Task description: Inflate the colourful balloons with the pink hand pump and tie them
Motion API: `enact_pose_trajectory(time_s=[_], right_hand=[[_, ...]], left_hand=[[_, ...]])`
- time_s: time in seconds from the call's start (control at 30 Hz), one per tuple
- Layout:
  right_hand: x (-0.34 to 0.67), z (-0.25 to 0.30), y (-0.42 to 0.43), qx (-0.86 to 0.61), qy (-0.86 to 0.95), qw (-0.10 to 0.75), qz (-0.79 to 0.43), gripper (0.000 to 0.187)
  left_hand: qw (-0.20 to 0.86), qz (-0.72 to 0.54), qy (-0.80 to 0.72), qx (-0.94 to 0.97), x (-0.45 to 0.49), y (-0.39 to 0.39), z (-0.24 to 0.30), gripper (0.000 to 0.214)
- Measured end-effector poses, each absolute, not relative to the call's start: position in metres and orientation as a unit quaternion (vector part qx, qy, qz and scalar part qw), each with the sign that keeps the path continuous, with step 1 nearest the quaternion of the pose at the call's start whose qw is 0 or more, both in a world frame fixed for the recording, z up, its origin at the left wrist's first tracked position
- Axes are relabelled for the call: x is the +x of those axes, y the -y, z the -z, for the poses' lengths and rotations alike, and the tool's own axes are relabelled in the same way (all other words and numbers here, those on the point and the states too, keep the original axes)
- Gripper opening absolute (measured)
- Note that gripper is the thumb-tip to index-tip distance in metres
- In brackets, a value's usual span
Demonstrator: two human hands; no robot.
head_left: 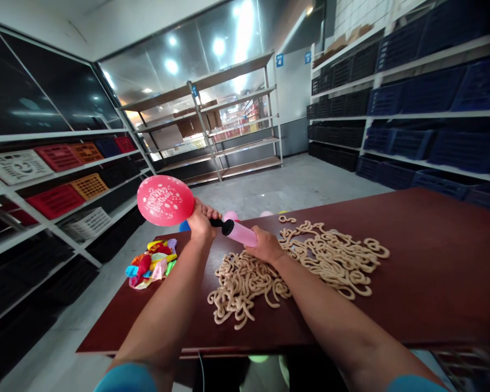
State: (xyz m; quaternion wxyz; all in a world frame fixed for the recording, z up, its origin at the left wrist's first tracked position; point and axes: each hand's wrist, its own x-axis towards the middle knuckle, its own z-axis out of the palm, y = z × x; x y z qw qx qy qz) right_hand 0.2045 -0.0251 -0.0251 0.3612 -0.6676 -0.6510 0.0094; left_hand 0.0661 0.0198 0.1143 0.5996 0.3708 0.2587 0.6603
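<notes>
A partly inflated red balloon [165, 200] with white lettering sits on the black nozzle of a pink hand pump [240, 232]. My left hand [201, 222] is closed around the balloon's neck where it meets the nozzle. My right hand [265, 246] grips the pump's pink barrel from below. Both hands are held above the dark red table [433, 261]. A heap of beige string-like loops [310, 261] lies on the table under and right of the pump. A small pile of flat coloured balloons [152, 263] lies near the table's left corner.
Shelving with red, orange and white crates [57, 179] runs along the left. Racks of dark blue crates [424, 109] fill the right wall. An empty metal shelf unit [228, 130] stands at the back. Inflated balloons [228, 215] show behind the pump, beyond the table's far edge.
</notes>
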Motion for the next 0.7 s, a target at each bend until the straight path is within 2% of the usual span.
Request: enact_pose_trajectory(time_s=[0.27, 0.37, 0.47, 0.7], right_hand=[[0.206, 0.021, 0.024, -0.658, 0.638, 0.400, 0.011, 0.035], [0.206, 0.022, 0.023, -0.666, 0.632, 0.395, 0.015, 0.033], [0.206, 0.024, 0.023, -0.674, 0.634, 0.381, 0.001, 0.031], [0.207, 0.025, 0.025, -0.688, 0.640, 0.343, -0.013, 0.036]], left_hand=[[0.552, -0.694, -0.220, 0.407, 0.015, -0.027, -0.201, 0.047], [0.538, -0.700, -0.216, 0.417, 0.006, -0.028, -0.215, 0.045], [0.537, -0.701, -0.218, 0.417, 0.012, -0.033, -0.199, 0.046], [0.585, -0.677, -0.267, 0.358, 0.059, -0.033, -0.120, 0.054]])
